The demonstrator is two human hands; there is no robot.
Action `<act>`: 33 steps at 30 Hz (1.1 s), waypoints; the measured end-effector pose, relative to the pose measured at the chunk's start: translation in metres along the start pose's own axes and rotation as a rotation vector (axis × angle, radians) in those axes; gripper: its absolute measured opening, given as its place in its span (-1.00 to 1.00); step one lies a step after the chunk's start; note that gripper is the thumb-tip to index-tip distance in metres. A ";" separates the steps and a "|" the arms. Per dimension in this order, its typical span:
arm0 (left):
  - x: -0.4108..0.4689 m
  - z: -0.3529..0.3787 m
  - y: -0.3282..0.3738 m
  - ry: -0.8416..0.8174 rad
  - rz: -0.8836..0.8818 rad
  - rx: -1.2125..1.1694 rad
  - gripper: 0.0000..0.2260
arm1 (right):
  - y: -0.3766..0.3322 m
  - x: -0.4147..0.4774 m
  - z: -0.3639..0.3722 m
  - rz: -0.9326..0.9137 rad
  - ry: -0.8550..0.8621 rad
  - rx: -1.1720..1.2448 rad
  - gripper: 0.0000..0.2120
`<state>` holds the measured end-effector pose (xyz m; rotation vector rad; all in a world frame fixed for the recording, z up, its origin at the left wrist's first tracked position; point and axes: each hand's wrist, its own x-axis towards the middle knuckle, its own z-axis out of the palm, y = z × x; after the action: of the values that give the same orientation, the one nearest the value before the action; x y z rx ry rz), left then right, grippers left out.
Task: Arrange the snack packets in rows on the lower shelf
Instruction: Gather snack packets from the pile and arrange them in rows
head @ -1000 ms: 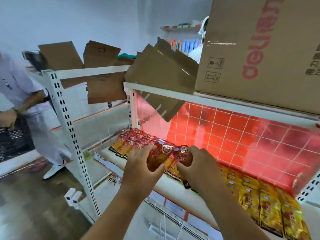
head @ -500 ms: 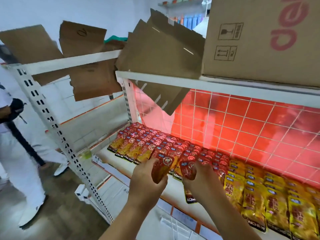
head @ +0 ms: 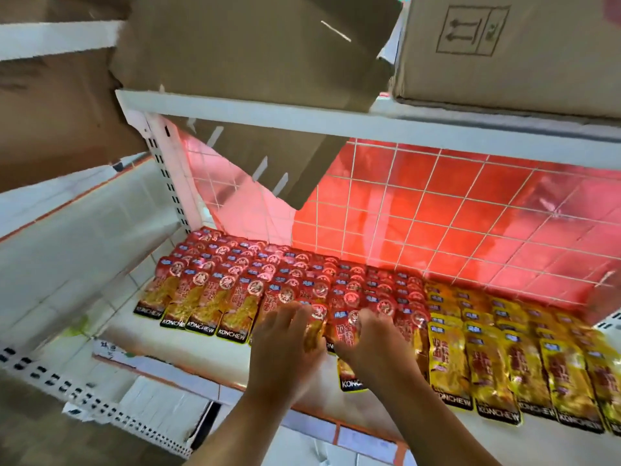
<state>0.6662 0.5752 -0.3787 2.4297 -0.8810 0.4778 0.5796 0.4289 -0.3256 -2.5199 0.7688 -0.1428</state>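
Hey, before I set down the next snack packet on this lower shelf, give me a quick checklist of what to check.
1. Both hands at the red packets: ok; left hand and right hand are on the front row.
2. Alignment of the front packet under the right hand: not ok; it juts forward past its row.
3. Red packets apart from yellow packets: ok.
4. Bare lower shelf in front: ok.
5. Firm grip: cannot tell, blurred.
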 end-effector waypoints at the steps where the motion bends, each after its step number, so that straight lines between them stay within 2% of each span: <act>1: 0.003 0.003 -0.002 -0.007 0.011 -0.001 -0.62 | -0.001 0.001 0.003 0.014 -0.003 -0.004 -0.59; 5: 0.017 0.009 -0.007 -0.019 0.035 -0.009 -0.64 | -0.003 0.002 0.012 0.061 0.008 0.009 -0.59; 11: 0.024 0.012 -0.017 -0.131 0.021 0.026 -0.63 | -0.007 0.004 0.021 0.112 0.042 -0.020 -0.57; 17: 0.013 0.010 -0.038 -0.101 0.183 -0.041 -0.67 | -0.013 0.009 0.028 0.109 0.102 -0.071 -0.58; 22: 0.006 0.005 -0.045 -0.108 0.293 -0.006 -0.59 | -0.021 0.019 0.027 0.098 0.146 -0.107 -0.51; 33: 0.008 0.008 -0.044 -0.110 0.287 -0.016 -0.62 | -0.034 0.039 0.018 0.232 -0.038 -0.260 -0.54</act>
<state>0.7031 0.5959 -0.3959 2.3425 -1.2850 0.4399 0.6335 0.4400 -0.3264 -2.6380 1.1201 0.0901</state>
